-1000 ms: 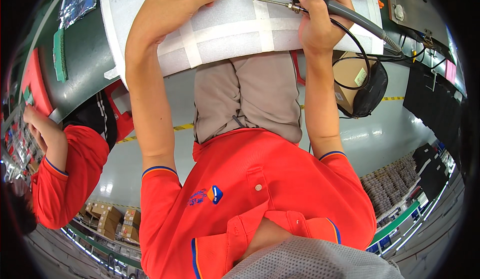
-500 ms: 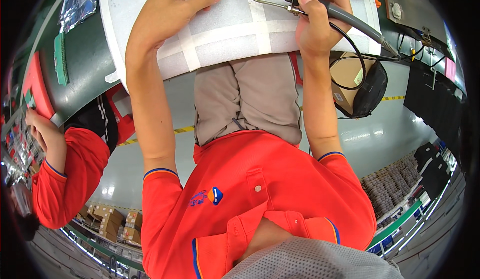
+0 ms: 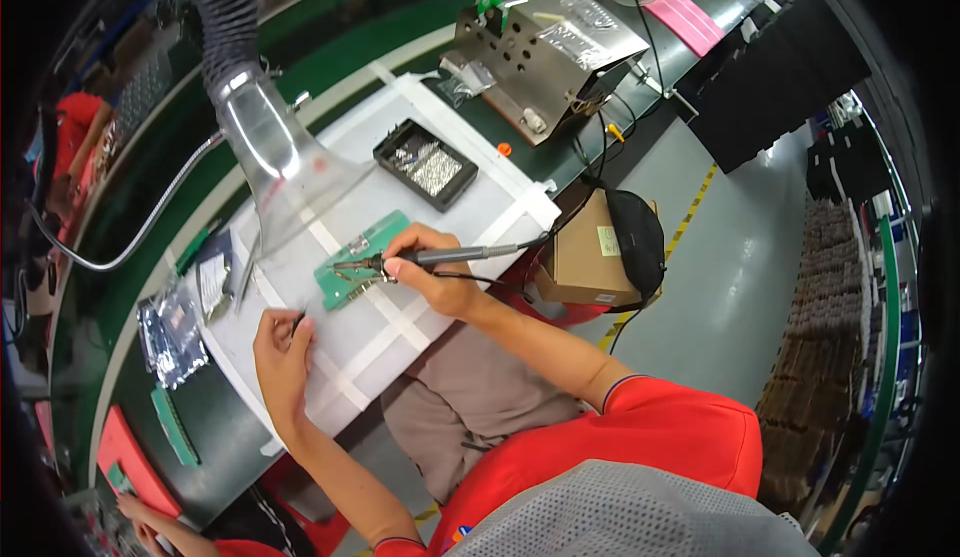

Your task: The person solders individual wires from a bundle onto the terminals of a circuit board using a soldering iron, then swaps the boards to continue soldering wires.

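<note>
My right hand (image 3: pixel 432 269) is closed around the grey-black handle of a soldering iron (image 3: pixel 462 254) with a thin metal tube along its front. The iron's tip points left, over a green circuit board (image 3: pixel 383 232) lying on a white padded mat (image 3: pixel 330 372); whether it touches the board I cannot tell. Nearer to me and left of the board, my left hand (image 3: pixel 284 349) pinches a thin dark tool (image 3: pixel 298 323), mostly hidden by the fingers. Behind the board stands a clear fume funnel (image 3: pixel 300 182).
A black tray (image 3: pixel 455 189) of small silver parts sits on the mat's far right. Beyond it is a perforated metal box (image 3: pixel 545 57). Silvery bags (image 3: pixel 172 332) and a green board strip (image 3: pixel 175 425) lie left. A co-worker's hand (image 3: pixel 140 517) rests by a red tray (image 3: pixel 135 462).
The view has tilted up and turned, bringing the funnel, the black tray and the whole board into sight. My left hand and its dark tool have drawn apart from the iron's tip.
</note>
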Available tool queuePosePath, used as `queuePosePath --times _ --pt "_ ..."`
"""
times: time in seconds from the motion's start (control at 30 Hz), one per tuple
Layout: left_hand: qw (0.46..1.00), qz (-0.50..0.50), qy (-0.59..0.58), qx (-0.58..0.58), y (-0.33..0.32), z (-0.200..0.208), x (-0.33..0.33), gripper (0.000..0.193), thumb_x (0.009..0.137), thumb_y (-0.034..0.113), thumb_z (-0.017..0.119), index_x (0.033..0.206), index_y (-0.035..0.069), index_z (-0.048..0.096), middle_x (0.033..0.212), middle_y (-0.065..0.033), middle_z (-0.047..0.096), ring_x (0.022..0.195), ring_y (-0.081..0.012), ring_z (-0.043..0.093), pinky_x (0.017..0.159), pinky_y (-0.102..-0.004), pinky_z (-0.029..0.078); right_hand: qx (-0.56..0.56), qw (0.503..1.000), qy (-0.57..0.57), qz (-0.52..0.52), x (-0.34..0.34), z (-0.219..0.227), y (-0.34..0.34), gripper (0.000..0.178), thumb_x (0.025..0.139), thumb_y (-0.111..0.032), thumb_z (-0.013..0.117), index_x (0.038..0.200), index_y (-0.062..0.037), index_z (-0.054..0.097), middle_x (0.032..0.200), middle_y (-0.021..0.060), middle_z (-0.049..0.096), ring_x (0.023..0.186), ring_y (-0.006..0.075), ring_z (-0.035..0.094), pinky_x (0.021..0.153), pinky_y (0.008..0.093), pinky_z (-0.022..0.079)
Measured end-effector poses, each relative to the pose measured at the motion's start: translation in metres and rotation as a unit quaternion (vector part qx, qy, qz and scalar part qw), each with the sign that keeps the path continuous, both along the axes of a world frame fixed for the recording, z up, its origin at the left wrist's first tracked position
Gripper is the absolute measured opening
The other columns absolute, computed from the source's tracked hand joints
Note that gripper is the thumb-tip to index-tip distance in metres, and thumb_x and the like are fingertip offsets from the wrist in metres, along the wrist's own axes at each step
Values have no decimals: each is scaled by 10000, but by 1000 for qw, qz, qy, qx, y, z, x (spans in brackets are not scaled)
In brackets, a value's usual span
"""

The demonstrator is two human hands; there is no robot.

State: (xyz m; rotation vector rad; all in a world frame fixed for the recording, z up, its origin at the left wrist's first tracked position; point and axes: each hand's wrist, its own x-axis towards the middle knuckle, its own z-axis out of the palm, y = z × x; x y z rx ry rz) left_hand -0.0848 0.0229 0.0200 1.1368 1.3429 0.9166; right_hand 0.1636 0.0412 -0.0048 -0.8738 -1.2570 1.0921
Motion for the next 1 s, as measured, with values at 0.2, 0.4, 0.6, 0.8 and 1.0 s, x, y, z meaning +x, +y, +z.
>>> queuePosePath --times 0.2,0.4,0.6,0.8,1.0 --pt "995 87 -17 44 -33 19 -6 169 978 173 579 1081 48 529 759 -22 575 470 -35 358 424 -186 239 17 999 -32 22 -4 9 1 113 887 -80 653 963 2 633 728 8 612 669 46 510 601 218 408" --pt "998 25 -44 26 -32 15 35 163 987 190 572 979 29 600 745 -80 638 440 -46 406 387 -200 271 49 993 -88 62 -6 11 2 388 824 -111 747 1162 -24 579 864 24 666 783 70 600 708 231 483" --pt "996 13 -77 37 -24 -3 62 147 995 138 548 984 -4 583 764 -91 640 460 -63 451 420 -198 341 26 990 -66 124 -8 12 2 501 787 -20 765 1229 -20 529 912 60 679 845 107 650 769 279 530" --pt "993 36 -97 63 -23 -12 68 137 1000 132 534 1002 -1 565 841 -81 615 502 -81 505 430 -203 375 9 991 -51 123 -8 11 2 509 791 -6 755 1243 -18 522 910 62 677 850 111 651 787 281 529" --pt "993 23 -108 48 -25 -13 67 131 995 135 543 1021 8 562 866 -69 608 500 -74 509 407 -203 355 5 990 -71 125 -8 13 2 488 798 -7 748 1234 -14 526 912 60 675 856 114 654 788 279 529"
